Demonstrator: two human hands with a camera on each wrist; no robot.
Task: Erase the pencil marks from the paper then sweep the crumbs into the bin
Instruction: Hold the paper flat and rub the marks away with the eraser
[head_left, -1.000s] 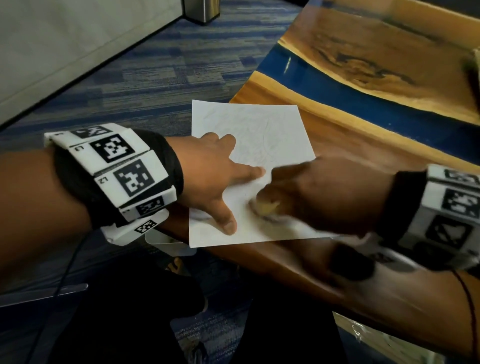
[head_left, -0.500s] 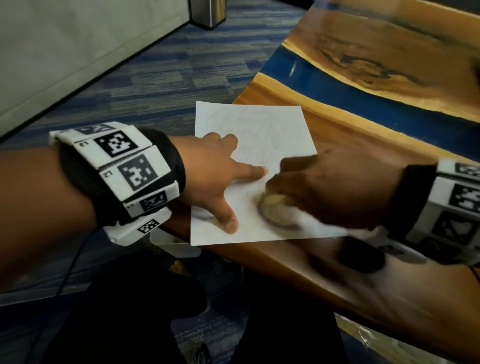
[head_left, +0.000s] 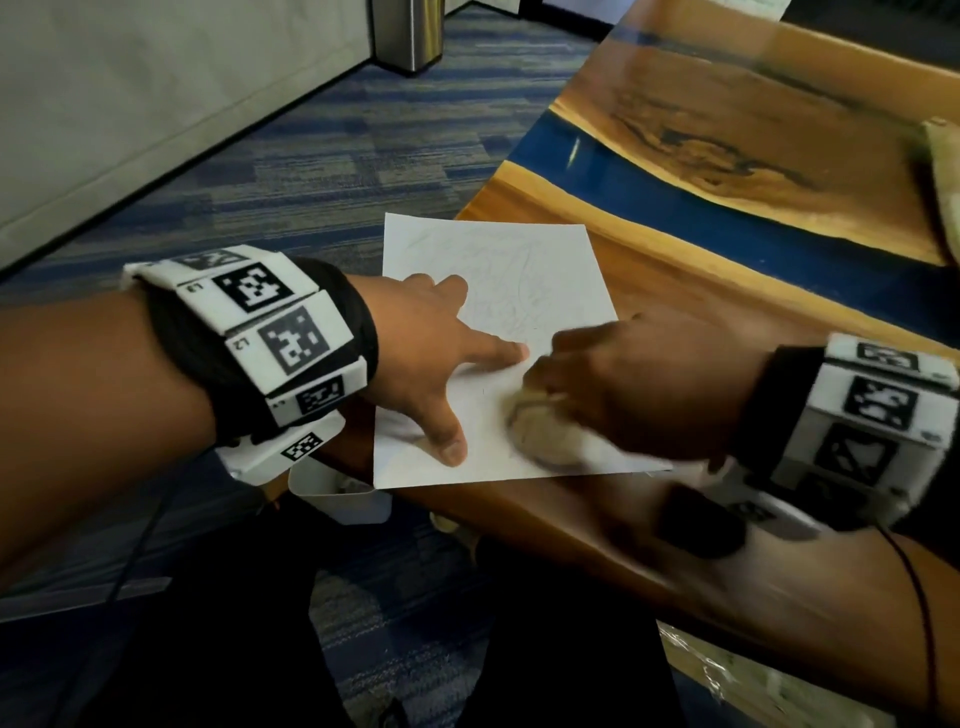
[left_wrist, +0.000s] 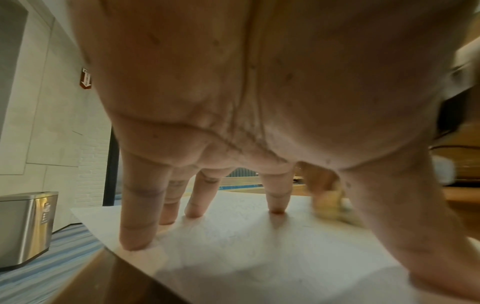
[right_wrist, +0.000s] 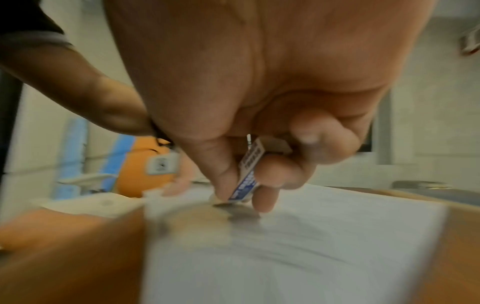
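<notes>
A white sheet of paper (head_left: 498, 270) with faint pencil lines lies at the near left corner of the wooden table (head_left: 727, 130), its left edge hanging past the table. My left hand (head_left: 441, 364) lies spread on the paper, straight fingertips (left_wrist: 192, 211) pressing it down. My right hand (head_left: 623, 384), blurred by motion, pinches a small eraser in a blue and white sleeve (right_wrist: 248, 174), with its tip on the paper (right_wrist: 311, 236) near the front edge.
A steel bin (head_left: 410, 31) stands on the blue carpet beyond the table's left end and shows again as the steel bin (left_wrist: 26, 228). A white container (head_left: 343, 499) sits below the table edge under my left wrist. A pale object (head_left: 943, 182) lies at the table's right.
My right hand has kept rubbing the eraser over the paper's lower middle, shifting slightly back and forth. The left hand stays pressed in the same place.
</notes>
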